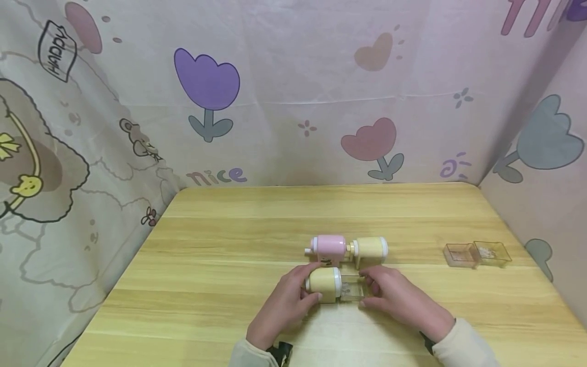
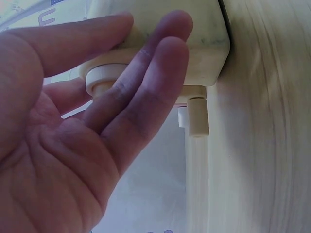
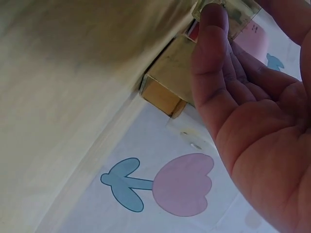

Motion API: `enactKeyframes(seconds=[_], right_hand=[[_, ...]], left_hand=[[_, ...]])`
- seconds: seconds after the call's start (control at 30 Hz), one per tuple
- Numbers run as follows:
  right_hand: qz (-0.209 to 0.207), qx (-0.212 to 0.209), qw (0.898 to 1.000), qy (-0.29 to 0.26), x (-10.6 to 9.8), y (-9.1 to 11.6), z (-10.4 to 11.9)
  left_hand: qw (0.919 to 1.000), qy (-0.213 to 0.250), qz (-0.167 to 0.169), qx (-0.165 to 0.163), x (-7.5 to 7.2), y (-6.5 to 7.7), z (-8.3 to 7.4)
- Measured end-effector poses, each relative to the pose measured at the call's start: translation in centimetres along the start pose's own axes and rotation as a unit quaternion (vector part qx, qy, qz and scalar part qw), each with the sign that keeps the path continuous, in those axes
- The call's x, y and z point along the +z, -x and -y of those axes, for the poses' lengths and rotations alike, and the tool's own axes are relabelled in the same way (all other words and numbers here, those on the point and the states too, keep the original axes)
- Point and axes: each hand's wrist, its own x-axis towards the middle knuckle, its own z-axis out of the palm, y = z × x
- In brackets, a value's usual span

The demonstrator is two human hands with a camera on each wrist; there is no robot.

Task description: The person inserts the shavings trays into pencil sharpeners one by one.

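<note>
My left hand holds a cream-yellow pencil sharpener with white ends, thumb on the near side and fingers behind. In the left wrist view, a crank handle juts from the sharpener's body. Fingers and thumb of my right hand pinch a clear drawer with small bits inside. That drawer lies against the sharpener's right end; whether any of it sits inside cannot be told. Behind stand a pink sharpener and another yellow one. The right wrist view shows the drawer at the fingertips.
Two clear drawers, one holding pale bits, lie side by side on the right of the wooden table. Printed cloth hangs along the table's back and sides.
</note>
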Motion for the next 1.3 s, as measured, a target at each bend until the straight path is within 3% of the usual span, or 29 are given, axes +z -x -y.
enactKeyframes(seconds=[0.53, 1.3], right_hand=[[0.000, -0.015, 1.000, 0.006, -0.03, -0.06, -0.04], [-0.001, 0.001, 1.000, 0.008, -0.20, -0.29, -0.08]], left_hand=[[1.0000, 0.002, 0.000, 0.002, 0.05, -0.08, -0.02], [1.0000, 0.008, 0.002, -0.001, 0.04, -0.03, -0.05]])
